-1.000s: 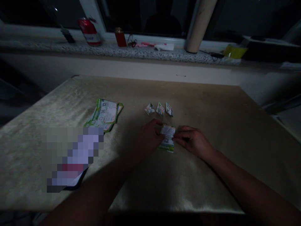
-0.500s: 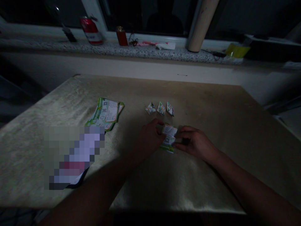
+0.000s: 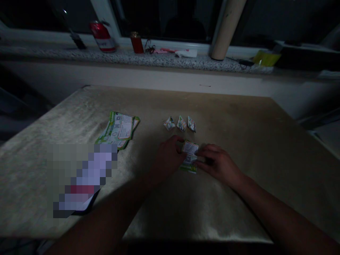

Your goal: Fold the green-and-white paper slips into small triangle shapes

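Observation:
A small piece of printed paper (image 3: 190,148), white with a green strip along its near edge and looking folded, lies between my two hands on the table. My left hand (image 3: 169,153) pinches its left side, thumb over the paper and forefinger curled at the far corner. From the other side, my right hand (image 3: 221,163) has thumb and fingertips closed on the right edge. Just beyond stand three small folded paper shapes in a row: a left one (image 3: 169,123), a middle one (image 3: 181,123) and a right one (image 3: 191,124), all pointed and printed in white and green.
Green-and-white printed sheets (image 3: 119,127) lie stacked on the left, partly under a blurred-out phone (image 3: 90,180). Behind the cloth-covered table (image 3: 233,113), the speckled windowsill (image 3: 159,61) holds a red can (image 3: 102,37), a red lighter (image 3: 137,43) and a cardboard tube (image 3: 227,32).
The thumb and fingertips of my right hand have moved slightly left over the paper's edge. My left hand keeps its hold. The whole view has shifted a little.

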`<state>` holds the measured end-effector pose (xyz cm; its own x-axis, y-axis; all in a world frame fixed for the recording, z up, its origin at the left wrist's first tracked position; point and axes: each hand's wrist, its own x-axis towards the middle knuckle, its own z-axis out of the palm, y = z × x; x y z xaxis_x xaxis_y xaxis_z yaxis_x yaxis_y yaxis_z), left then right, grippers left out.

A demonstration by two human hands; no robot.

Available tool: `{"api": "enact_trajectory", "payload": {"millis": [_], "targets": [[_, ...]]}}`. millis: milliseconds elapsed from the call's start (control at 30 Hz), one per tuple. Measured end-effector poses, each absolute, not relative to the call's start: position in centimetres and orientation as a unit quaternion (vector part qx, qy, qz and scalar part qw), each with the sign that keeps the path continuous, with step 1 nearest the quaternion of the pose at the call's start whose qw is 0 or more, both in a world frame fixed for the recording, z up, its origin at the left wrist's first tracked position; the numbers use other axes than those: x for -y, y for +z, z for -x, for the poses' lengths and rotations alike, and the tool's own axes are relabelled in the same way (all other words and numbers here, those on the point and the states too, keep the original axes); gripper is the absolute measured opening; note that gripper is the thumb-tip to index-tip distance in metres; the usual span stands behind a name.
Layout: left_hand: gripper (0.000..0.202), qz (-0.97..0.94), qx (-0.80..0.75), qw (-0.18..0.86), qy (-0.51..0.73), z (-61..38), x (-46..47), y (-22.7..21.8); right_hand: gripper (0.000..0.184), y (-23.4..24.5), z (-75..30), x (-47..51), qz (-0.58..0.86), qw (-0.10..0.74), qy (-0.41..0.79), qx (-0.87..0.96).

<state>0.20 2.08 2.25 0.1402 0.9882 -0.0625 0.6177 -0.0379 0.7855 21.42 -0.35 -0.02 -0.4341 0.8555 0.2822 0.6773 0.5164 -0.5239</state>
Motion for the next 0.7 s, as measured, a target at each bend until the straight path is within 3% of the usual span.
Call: {"api": "enact_trajectory", "payload": {"millis": [200, 400, 700], "targets": [[0.04, -0.706, -0.587, 0.306, 0.251, -0.2, -1.8, 2.1, 0.058, -0.5, -21.1, -1.1, 0.516, 0.276, 0.194, 0.788], [0.045, -0.738, -0.572, 0.277, 0.228, -0.3, -1.9, 1.8, 0.055, -0.5, -21.3, -2.2, 0.559, 0.273, 0.179, 0.762], [0.048, -0.746, -0.584, 0.255, 0.193, -0.6, -1.9, 2.6, 0.035, -0.7, -21.1, -3.4, 0.619, 0.263, 0.134, 0.727]]}}
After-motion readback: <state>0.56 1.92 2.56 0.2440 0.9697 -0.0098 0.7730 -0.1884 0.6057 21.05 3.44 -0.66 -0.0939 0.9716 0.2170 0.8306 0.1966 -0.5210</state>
